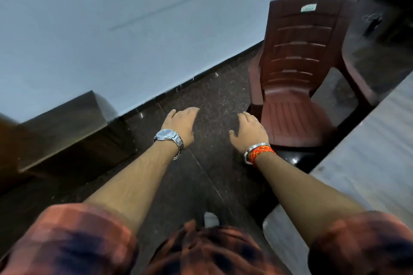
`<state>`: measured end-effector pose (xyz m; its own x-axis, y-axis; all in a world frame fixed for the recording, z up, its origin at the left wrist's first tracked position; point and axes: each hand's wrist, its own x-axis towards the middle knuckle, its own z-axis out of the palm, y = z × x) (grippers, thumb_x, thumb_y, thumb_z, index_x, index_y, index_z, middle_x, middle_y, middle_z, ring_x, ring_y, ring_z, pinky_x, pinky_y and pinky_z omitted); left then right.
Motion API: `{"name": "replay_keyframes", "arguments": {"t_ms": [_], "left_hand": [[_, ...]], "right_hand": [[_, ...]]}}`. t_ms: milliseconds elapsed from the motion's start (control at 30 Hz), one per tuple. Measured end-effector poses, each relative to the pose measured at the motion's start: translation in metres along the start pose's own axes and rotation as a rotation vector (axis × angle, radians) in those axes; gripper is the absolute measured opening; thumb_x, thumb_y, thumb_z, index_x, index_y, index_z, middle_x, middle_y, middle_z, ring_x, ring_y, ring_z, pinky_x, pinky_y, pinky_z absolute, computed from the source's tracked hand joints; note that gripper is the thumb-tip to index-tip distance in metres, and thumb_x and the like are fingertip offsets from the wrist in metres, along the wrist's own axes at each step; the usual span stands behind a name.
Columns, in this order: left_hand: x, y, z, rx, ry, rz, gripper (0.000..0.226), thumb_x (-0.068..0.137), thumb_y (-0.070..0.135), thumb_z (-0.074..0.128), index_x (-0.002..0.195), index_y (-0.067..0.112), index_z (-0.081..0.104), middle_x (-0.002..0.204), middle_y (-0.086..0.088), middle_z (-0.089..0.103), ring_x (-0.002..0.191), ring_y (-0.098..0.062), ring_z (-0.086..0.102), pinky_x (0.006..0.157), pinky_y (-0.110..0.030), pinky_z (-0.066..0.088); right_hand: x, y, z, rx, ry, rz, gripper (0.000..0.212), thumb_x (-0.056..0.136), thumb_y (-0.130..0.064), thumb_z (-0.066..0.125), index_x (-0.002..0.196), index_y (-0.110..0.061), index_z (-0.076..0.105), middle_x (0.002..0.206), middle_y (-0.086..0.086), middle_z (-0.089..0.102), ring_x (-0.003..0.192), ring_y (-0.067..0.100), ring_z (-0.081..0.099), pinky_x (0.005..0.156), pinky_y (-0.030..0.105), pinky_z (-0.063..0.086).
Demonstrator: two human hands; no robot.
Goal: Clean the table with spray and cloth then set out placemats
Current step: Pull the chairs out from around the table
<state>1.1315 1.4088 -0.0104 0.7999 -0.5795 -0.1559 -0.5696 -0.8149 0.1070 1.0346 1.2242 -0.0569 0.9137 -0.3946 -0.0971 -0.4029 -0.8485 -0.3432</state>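
Note:
Both my arms reach forward over a dark speckled floor. My left hand (pixel 180 124), with a silver watch on the wrist, hangs palm down and holds nothing. My right hand (pixel 249 133), with a red thread band and metal bangle at the wrist, is also empty, fingers loosely spread, close to the front left edge of a brown plastic chair. The pale grey table (pixel 366 163) runs along the right edge of the view. No spray bottle, cloth or placemat is in sight.
The brown plastic chair (pixel 297 73) stands ahead on the right, beside the table. A second dark chair (pixel 371 35) sits behind it. A dark wooden block of furniture (pixel 64 127) stands at the left against the pale wall (pixel 134 18).

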Motion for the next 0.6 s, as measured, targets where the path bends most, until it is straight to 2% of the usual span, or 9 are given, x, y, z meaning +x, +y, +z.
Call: {"name": "replay_keyframes", "arguments": {"t_ms": [267, 600], "left_hand": [[0.224, -0.02, -0.043, 0.063, -0.021, 0.317, 0.082, 0.089, 0.014, 0.069, 0.158, 0.021, 0.027, 0.165, 0.001, 0.032, 0.147, -0.019, 0.037, 0.125, -0.042, 0.016], [0.473, 0.015, -0.102, 0.136, -0.019, 0.766, 0.084, 0.087, 0.007, 0.07, 0.158, 0.023, 0.027, 0.166, 0.001, 0.029, 0.149, -0.02, 0.035, 0.124, -0.04, 0.016]], "right_hand": [[0.166, 0.005, -0.027, 0.066, 0.129, 0.272, 0.054, 0.084, -0.038, 0.059, 0.128, -0.009, 0.047, 0.141, 0.012, 0.045, 0.131, 0.03, 0.04, 0.105, 0.042, 0.038], [0.329, 0.011, -0.075, 0.153, 0.269, 0.698, 0.06, 0.086, -0.041, 0.056, 0.135, -0.009, 0.042, 0.15, 0.012, 0.035, 0.135, 0.03, 0.036, 0.108, 0.041, 0.035]]}}
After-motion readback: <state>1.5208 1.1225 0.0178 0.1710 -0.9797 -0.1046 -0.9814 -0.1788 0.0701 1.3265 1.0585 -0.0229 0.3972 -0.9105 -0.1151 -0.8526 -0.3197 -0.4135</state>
